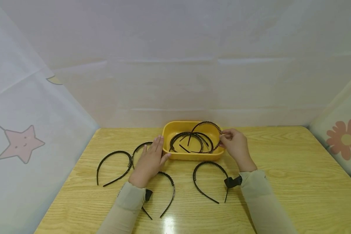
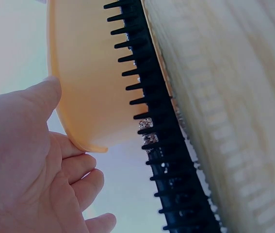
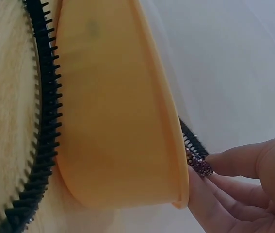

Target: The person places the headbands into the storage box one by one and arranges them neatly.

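In the head view, my right hand (image 1: pixel 237 144) pinches a black toothed headband (image 1: pixel 206 123) that stands tilted in a yellow plastic bin (image 1: pixel 193 157). Thumb and fingertips hold its glittery side (image 3: pixel 200 162) at the bin's right rim. My left hand (image 1: pixel 150 162) rests against the bin's left end, thumb near the front corner. In the left wrist view the thumb and index finger touch the rim (image 2: pixel 55 92), the other fingers loosely bent. Several more black headbands (image 1: pixel 187 133) lie overlapping inside the bin.
On the wooden table (image 1: pixel 280 182) lie a headband (image 1: pixel 114 152) at left, one partly behind my left hand (image 1: pixel 138 148), one partly under my left forearm (image 1: pixel 173 187), and another (image 1: pixel 194 177) before the bin near my right wrist. A pale curtain (image 1: pixel 193 65) hangs behind.
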Action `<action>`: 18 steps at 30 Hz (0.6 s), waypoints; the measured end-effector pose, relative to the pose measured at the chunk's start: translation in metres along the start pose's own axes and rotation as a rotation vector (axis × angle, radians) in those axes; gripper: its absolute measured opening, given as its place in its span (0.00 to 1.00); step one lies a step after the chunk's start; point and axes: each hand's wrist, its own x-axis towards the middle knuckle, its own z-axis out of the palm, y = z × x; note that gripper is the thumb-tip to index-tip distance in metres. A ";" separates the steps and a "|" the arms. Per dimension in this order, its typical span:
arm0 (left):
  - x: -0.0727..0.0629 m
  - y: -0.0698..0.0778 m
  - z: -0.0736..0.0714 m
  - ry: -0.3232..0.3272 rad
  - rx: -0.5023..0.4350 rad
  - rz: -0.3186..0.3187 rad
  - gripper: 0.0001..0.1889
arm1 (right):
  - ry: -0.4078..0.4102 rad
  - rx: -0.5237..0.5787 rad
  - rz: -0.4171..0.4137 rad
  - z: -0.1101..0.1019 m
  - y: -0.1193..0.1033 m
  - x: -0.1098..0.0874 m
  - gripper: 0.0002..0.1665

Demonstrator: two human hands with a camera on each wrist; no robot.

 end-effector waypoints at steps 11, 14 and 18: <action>0.000 0.000 0.000 0.001 0.010 0.004 0.41 | -0.006 -0.104 -0.039 0.001 -0.002 -0.003 0.17; 0.000 0.000 -0.001 -0.004 0.009 0.004 0.41 | 0.000 -0.145 -0.061 0.000 -0.002 -0.005 0.15; 0.000 0.000 -0.001 -0.010 0.008 0.002 0.41 | 0.021 -0.192 -0.102 -0.001 -0.003 -0.005 0.15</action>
